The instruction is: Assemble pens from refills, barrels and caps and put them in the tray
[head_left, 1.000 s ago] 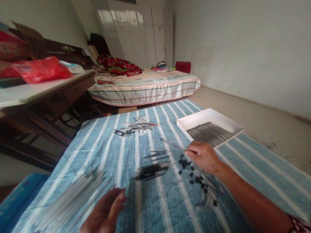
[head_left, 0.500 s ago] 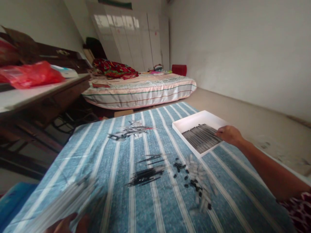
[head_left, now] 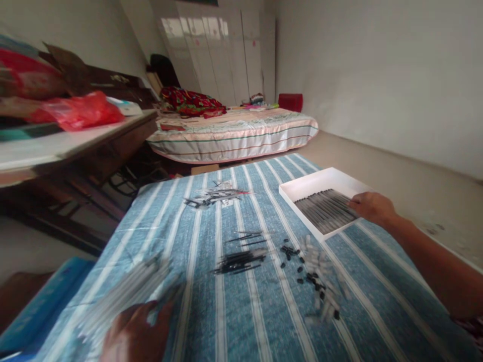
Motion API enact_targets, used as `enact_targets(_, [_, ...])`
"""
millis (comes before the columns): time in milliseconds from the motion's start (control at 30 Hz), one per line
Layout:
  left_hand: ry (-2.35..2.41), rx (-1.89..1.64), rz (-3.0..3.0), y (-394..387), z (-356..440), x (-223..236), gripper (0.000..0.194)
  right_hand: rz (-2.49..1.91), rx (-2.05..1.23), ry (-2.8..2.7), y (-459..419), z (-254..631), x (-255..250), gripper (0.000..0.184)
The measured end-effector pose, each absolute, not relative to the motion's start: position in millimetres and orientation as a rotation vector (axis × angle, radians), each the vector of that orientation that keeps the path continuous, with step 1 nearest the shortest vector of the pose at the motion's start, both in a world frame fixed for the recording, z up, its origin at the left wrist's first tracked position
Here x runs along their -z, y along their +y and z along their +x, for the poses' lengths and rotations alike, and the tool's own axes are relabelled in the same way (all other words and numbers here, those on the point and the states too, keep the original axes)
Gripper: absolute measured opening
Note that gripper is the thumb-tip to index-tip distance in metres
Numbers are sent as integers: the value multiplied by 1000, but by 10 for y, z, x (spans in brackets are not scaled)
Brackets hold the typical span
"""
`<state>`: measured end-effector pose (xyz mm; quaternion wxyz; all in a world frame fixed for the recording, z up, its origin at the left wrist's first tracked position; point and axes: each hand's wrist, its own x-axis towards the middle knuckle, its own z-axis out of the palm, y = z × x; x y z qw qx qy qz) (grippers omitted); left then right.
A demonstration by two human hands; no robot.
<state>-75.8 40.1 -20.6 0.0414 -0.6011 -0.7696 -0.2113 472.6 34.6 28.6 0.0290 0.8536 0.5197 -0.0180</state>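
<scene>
Left hand (head_left: 132, 333): low at the near end of the tubes (head_left: 126, 286), thumb and fingers parted; blurred, cannot tell whether pinching one.
Right hand (head_left: 373, 207): at the right rim of the box (head_left: 302, 188), fingertips bunched beside the rods (head_left: 324, 210); cannot tell whether gripping one.
Tubes: pale, bundled slantwise, mostly beyond the left hand.
Box: white, shallow, mostly left of the right hand.
Rods: dark-ended, lying side by side inside the box.
Black sticks (head_left: 242, 260): heaped between the hands.
Bits (head_left: 312, 278): black and pale, scattered left of the right forearm.
Cloth (head_left: 199, 332): blue, white-striped, beneath both hands.
</scene>
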Motion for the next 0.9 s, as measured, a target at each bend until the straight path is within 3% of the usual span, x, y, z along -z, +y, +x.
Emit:
enact_targets(67, [-2358, 407, -1974, 304, -609, 61, 38, 2671, -3, 1672, 282, 4584, -295, 42])
enact_targets(200, [-2351, 237, -1979, 203, -409, -20, 34, 2701, -25, 2074, 202, 4097, -224, 33])
enact_targets(400, [-2373, 206, -1981, 180, -405, 39, 27, 2327, 420, 2671, 213, 3165, -79, 36])
enact_targets(500, [-2365, 199, -1991, 193, -414, 44, 23, 2118, 484, 2734, 217, 2788, -48, 28])
enact_targets(733, [-2281, 148, -2020, 186, -362, 56, 26, 1681, 200, 2736, 163, 2309, 12, 25])
enact_targets(900, [-2225, 372, -2024, 153, -342, 63, 26, 1646, 65, 2689, 151, 2264, 61, 24])
